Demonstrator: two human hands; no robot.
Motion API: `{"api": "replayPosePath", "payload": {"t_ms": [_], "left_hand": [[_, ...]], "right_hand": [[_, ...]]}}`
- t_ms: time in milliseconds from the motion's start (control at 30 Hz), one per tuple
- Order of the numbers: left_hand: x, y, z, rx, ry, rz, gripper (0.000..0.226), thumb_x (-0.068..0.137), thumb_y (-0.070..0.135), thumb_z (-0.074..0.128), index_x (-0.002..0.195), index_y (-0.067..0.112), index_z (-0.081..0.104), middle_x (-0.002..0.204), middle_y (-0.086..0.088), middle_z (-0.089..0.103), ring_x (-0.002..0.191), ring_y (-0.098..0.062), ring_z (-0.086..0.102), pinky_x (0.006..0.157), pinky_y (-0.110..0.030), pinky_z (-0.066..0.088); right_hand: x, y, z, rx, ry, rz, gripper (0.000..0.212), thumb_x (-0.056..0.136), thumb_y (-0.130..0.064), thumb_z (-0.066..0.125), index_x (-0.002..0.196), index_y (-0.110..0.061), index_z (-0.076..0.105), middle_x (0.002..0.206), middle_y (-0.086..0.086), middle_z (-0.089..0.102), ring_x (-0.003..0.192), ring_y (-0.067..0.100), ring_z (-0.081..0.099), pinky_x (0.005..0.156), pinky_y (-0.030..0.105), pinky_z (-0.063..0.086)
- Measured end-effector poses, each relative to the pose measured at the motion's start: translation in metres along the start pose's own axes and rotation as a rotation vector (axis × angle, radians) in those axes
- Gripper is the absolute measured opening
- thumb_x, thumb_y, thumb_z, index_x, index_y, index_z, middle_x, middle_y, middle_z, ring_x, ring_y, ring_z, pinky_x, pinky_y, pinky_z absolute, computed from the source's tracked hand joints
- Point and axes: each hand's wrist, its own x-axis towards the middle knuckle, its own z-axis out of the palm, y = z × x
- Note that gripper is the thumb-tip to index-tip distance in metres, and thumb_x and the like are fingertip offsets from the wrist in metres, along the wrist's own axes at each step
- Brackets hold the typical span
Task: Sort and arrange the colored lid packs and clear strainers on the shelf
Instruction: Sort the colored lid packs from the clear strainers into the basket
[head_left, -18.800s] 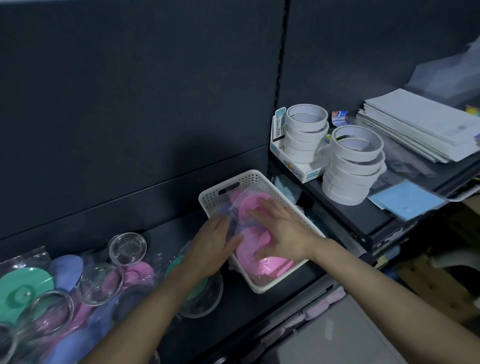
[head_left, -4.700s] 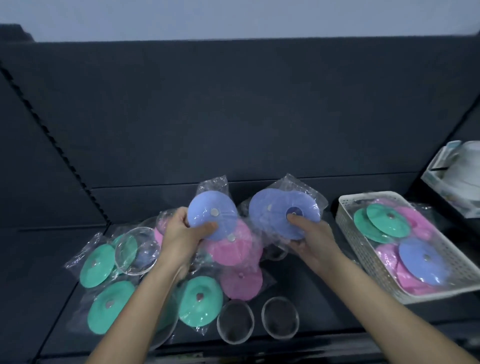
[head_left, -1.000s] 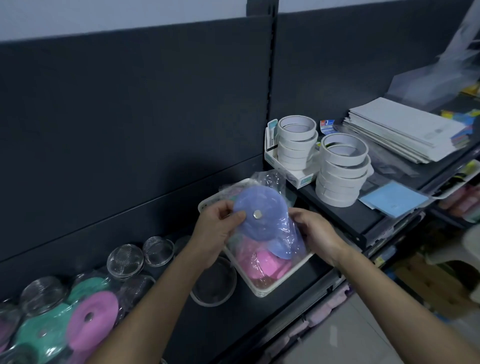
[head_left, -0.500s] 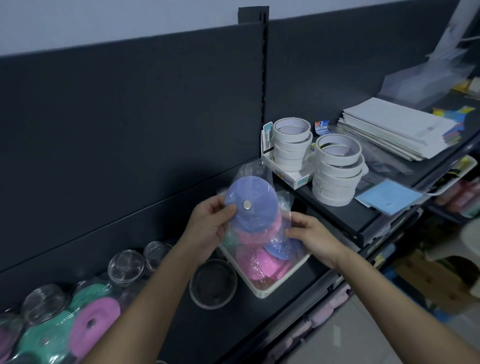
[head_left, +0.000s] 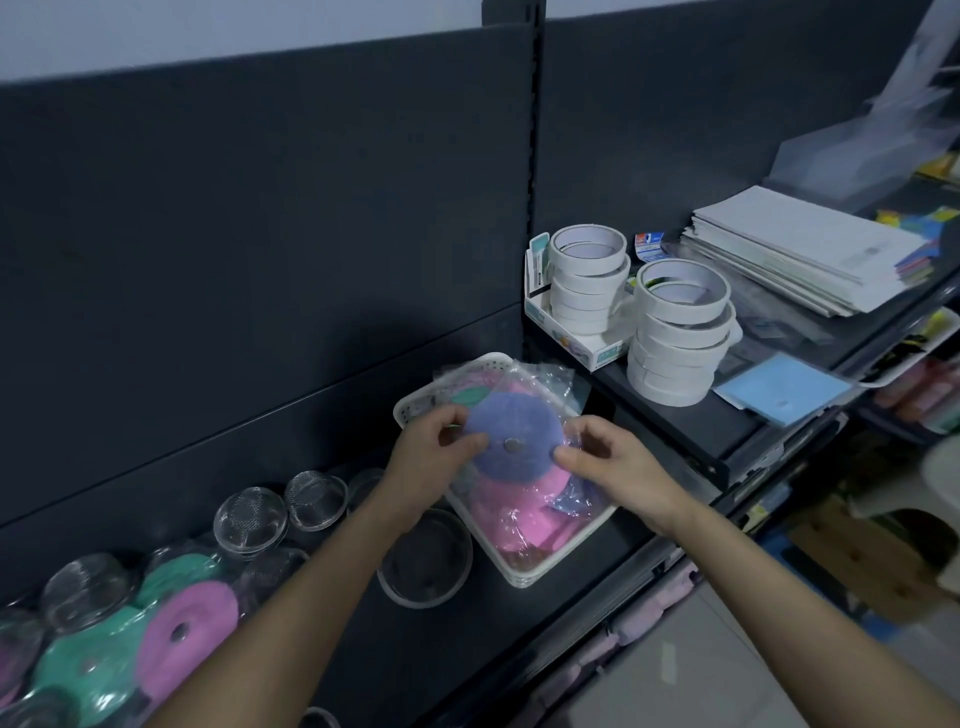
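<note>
heaped at far left on the shelf (head_left: 493, 634): green and pink lid packs (head_left: 104, 670) among clear strainers (head_left: 250, 519). reaching up from below with the left hand (head_left: 431, 460), thumb and fingers pinching the left edge of a purple lid pack (head_left: 511, 441). held just above the white basket (head_left: 524, 578) of pink packs. mirrored by the right hand (head_left: 615, 470), fingers curled on the pack's right edge. farther right, on a higher shelf, stacked tape rolls (head_left: 675, 338).
</note>
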Motion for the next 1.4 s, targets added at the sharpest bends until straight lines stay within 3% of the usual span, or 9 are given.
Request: {"api": "replayPosePath", "payload": {"t_ms": [200,300,433,567,667,833,1000,1200,1400], "left_hand": [[0.004,-0.007,-0.003,0.491,-0.081,0.108,0.02,0.087,0.015,0.064,0.072,0.015,0.05,0.076,-0.001,0.056,0.071,-0.014,0.051,0.058,-0.018,0.036],[0.002,-0.015,0.003,0.552,-0.025,0.143,0.014,0.084,0.017,0.068,0.086,0.014,0.055,0.092,-0.004,0.055,0.084,-0.017,0.053,0.076,-0.026,0.043],[0.0,-0.011,0.003,0.561,-0.095,0.173,0.086,0.078,0.022,0.075,0.148,0.02,0.024,0.147,0.001,0.027,0.136,-0.014,0.026,0.105,-0.016,0.022],[0.008,-0.011,0.001,0.887,-0.32,0.397,0.098,0.081,0.026,0.07,0.141,0.043,-0.006,0.157,0.013,0.007,0.146,-0.011,0.005,0.119,-0.033,0.014],[0.01,-0.019,0.003,0.896,-0.355,0.359,0.085,0.084,0.023,0.066,0.15,0.031,0.012,0.158,0.009,0.013,0.146,-0.012,0.007,0.119,-0.036,0.015],[0.0,-0.037,0.008,1.075,-0.393,0.389,0.082,0.082,0.034,0.065,0.15,0.02,0.02,0.157,0.006,0.02,0.147,-0.013,0.0,0.119,-0.03,0.0],[0.003,-0.036,0.005,1.023,-0.481,0.336,0.088,0.084,0.035,0.062,0.152,0.018,0.009,0.16,0.005,0.009,0.142,-0.004,-0.013,0.117,-0.026,-0.005],[-0.02,-0.02,-0.002,0.677,-0.336,0.275,0.078,0.084,0.027,0.066,0.149,0.017,0.024,0.157,0.006,0.018,0.137,0.006,0.011,0.104,-0.004,0.009],[-0.034,-0.028,-0.031,0.689,-0.099,0.307,0.076,0.077,0.038,0.064,0.144,0.019,0.036,0.15,0.003,0.031,0.138,-0.004,0.026,0.107,-0.01,0.016]], "right_hand": [[0.007,0.007,0.007,-0.064,0.012,-0.053,0.028,0.079,-0.02,0.075,0.082,0.0,0.055,0.069,0.01,0.044,0.063,0.019,0.042,0.058,0.03,0.04],[0.004,0.002,0.007,-0.171,0.003,-0.101,0.031,0.078,-0.013,0.075,0.063,-0.005,0.048,0.063,-0.006,0.044,0.059,0.006,0.04,0.059,0.022,0.033],[0.008,0.002,-0.002,-0.362,-0.121,-0.094,0.034,0.073,-0.008,0.078,0.059,0.004,0.05,0.074,0.005,0.047,0.062,0.006,0.043,0.061,0.023,0.037],[0.012,0.001,-0.004,-0.533,-0.215,-0.026,0.034,0.067,-0.023,0.082,0.059,-0.007,0.053,0.083,0.009,0.055,0.074,0.008,0.051,0.068,0.027,0.041],[0.005,-0.009,-0.002,-0.399,-0.182,-0.02,0.042,0.066,-0.032,0.08,0.089,-0.005,0.057,0.087,-0.002,0.053,0.071,0.005,0.046,0.068,0.023,0.04],[0.002,-0.004,0.013,-0.511,-0.182,-0.034,0.071,0.088,-0.027,0.066,0.147,-0.017,0.028,0.151,0.0,0.031,0.139,0.013,0.028,0.114,0.024,0.022],[0.007,0.003,0.027,-0.709,-0.182,0.001,0.072,0.095,-0.028,0.054,0.152,-0.019,0.011,0.16,0.009,0.008,0.148,0.019,0.003,0.12,0.037,0.01],[-0.001,-0.028,0.018,-0.501,-0.12,-0.014,0.083,0.08,-0.019,0.074,0.148,-0.016,0.026,0.146,-0.002,0.034,0.129,0.007,0.032,0.1,0.008,0.021],[0.0,-0.056,0.041,-0.553,0.162,-0.309,0.067,0.081,-0.026,0.073,0.139,-0.01,0.043,0.131,0.004,0.047,0.126,0.018,0.039,0.104,0.019,0.021]]}}
